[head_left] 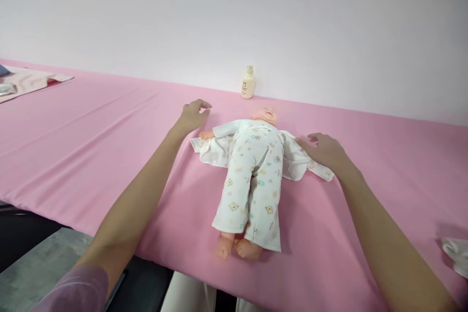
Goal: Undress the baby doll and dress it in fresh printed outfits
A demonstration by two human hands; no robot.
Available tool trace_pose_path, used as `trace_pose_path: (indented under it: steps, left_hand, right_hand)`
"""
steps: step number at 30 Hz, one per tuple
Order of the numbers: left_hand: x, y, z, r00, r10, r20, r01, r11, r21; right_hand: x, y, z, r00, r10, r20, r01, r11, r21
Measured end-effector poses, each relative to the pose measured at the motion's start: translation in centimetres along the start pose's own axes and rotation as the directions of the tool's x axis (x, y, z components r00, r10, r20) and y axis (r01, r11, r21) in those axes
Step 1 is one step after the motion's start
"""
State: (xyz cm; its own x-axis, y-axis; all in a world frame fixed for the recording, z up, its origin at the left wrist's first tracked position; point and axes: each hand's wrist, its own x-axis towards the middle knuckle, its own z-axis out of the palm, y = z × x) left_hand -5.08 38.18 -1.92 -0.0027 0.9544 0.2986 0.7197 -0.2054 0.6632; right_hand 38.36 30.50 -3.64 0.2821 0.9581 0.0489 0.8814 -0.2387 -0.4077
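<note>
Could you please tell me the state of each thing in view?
Doll: lying face up
Patterned trousers: legs straight, feet showing below
White top: spread out at both sides
Pump bottle: upright
Left hand: open
Right hand: open, contact with white top unclear
Pink cover: creased
Left-edge cloth: spread out
Right-edge cloth: bunched

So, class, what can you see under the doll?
Pink cloth lies beneath the doll, with white fabric showing at both sides of its upper body. Whatever is directly under its back is hidden.
</note>
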Motion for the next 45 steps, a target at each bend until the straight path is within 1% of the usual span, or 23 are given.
trace_pose_path:
  steps: [1, 2, 3, 5, 7, 8, 10, 11, 13, 16, 19, 21, 22, 26, 28, 30, 33, 36, 38, 39, 40, 41, 45]
  left_hand:
    - [-0.5, 1.9, 0.8, 0.998, 0.061, -0.031, -0.061, 0.998, 0.000]
    - [-1.1, 4.0, 1.8, 0.991, 0.131, -0.040, -0.132, 0.991, -0.013]
    - [-1.6, 6.2, 3.0, 0.978, 0.209, -0.003, -0.209, 0.977, -0.038]
    - [-2.4, 10.3, 5.7, 0.928, 0.356, 0.107, -0.351, 0.935, -0.058]
    - [-2.7, 13.5, 8.8, 0.855, 0.463, 0.233, -0.469, 0.882, -0.032]
    - [-2.6, 14.7, 10.3, 0.825, 0.489, 0.283, -0.509, 0.861, -0.002]
    - [-2.4, 16.1, 12.9, 0.781, 0.482, 0.397, -0.556, 0.826, 0.091]
    - [-2.3, 16.4, 13.9, 0.768, 0.468, 0.438, -0.575, 0.805, 0.148]
    - [-2.2, 16.4, 15.5, 0.759, 0.453, 0.468, -0.604, 0.758, 0.246]
    - [-2.6, 15.6, 16.6, 0.773, 0.464, 0.432, -0.609, 0.732, 0.304]
    - [-3.0, 15.0, 17.0, 0.800, 0.460, 0.385, -0.581, 0.754, 0.306]
    - [-3.1, 14.8, 16.9, 0.810, 0.451, 0.375, -0.567, 0.764, 0.307]
    - [-3.0, 14.7, 16.9, 0.814, 0.444, 0.374, -0.560, 0.771, 0.305]
    - [-2.6, 14.5, 16.2, 0.847, 0.390, 0.361, -0.499, 0.818, 0.286]
    - [-2.4, 14.6, 16.0, 0.854, 0.370, 0.365, -0.483, 0.824, 0.296]
    - [-2.2, 15.2, 16.2, 0.844, 0.369, 0.390, -0.502, 0.799, 0.331]
    - [-1.7, 16.8, 17.2, 0.804, 0.376, 0.460, -0.569, 0.710, 0.415]
    - [-1.0, 18.0, 18.5, 0.736, 0.393, 0.552, -0.657, 0.611, 0.441]
    - [-0.8, 18.1, 19.0, 0.680, 0.415, 0.605, -0.713, 0.569, 0.411]
    - [-0.8, 18.0, 19.2, 0.663, 0.421, 0.619, -0.727, 0.559, 0.399]
    - [-0.9, 17.8, 19.3, 0.658, 0.425, 0.621, -0.732, 0.555, 0.395]
    - [-1.0, 17.5, 19.3, 0.664, 0.429, 0.612, -0.728, 0.557, 0.400]
    - [-1.7, 16.6, 19.0, 0.723, 0.448, 0.526, -0.683, 0.582, 0.441]
  right_hand:
    - [0.2, 0.3, 0.7, 1.000, 0.000, 0.023, 0.001, 0.999, -0.037]
    - [0.4, 0.2, 1.4, 0.999, -0.018, 0.032, 0.020, 0.997, -0.070]
    - [0.5, 0.0, 2.1, 0.998, -0.051, 0.029, 0.054, 0.994, -0.095]
    - [0.5, -0.6, 3.1, 0.991, -0.133, -0.020, 0.130, 0.987, -0.092]
    - [0.2, -1.2, 3.7, 0.980, -0.179, -0.091, 0.178, 0.984, -0.022]
    - [0.1, -1.4, 3.8, 0.978, -0.177, -0.113, 0.181, 0.983, 0.026]
    - [-0.1, -1.4, 3.8, 0.984, -0.139, -0.107, 0.152, 0.980, 0.126]
    - [-0.1, -1.3, 3.7, 0.990, -0.115, -0.085, 0.128, 0.978, 0.166]
    - [0.0, -1.0, 3.3, 0.998, -0.059, -0.027, 0.063, 0.979, 0.196]
    - [0.3, -0.7, 2.9, 0.999, -0.021, 0.049, 0.015, 0.994, 0.112]
    - [0.4, -0.9, 2.5, 0.991, -0.084, 0.109, 0.079, 0.996, 0.047]
    - [0.4, -0.9, 2.0, 0.984, -0.116, 0.134, 0.108, 0.992, 0.062]
    - [0.5, -0.8, 1.6, 0.984, -0.111, 0.140, 0.102, 0.992, 0.074]
    - [1.3, 1.1, -0.4, 0.989, -0.003, 0.145, -0.016, 0.991, 0.131]
    - [1.8, 1.9, -0.8, 0.984, 0.043, 0.175, -0.077, 0.979, 0.188]
    - [2.0, 2.0, -0.6, 0.975, 0.086, 0.203, -0.136, 0.959, 0.248]
    - [1.4, 1.1, 0.5, 0.967, 0.138, 0.212, -0.193, 0.946, 0.261]
    - [0.5, -0.2, 1.7, 0.979, 0.119, 0.165, -0.146, 0.976, 0.161]
    - [0.1, -0.7, 2.2, 0.991, 0.082, 0.107, -0.093, 0.991, 0.100]
    - [0.1, -0.8, 2.4, 0.995, 0.063, 0.079, -0.069, 0.995, 0.076]
    - [0.1, -0.9, 2.5, 0.997, 0.043, 0.060, -0.046, 0.997, 0.054]
    - [0.3, -0.8, 2.6, 0.998, 0.028, 0.050, -0.030, 0.999, 0.033]
    - [0.8, -0.5, 2.1, 0.998, 0.030, 0.054, -0.029, 0.999, -0.018]
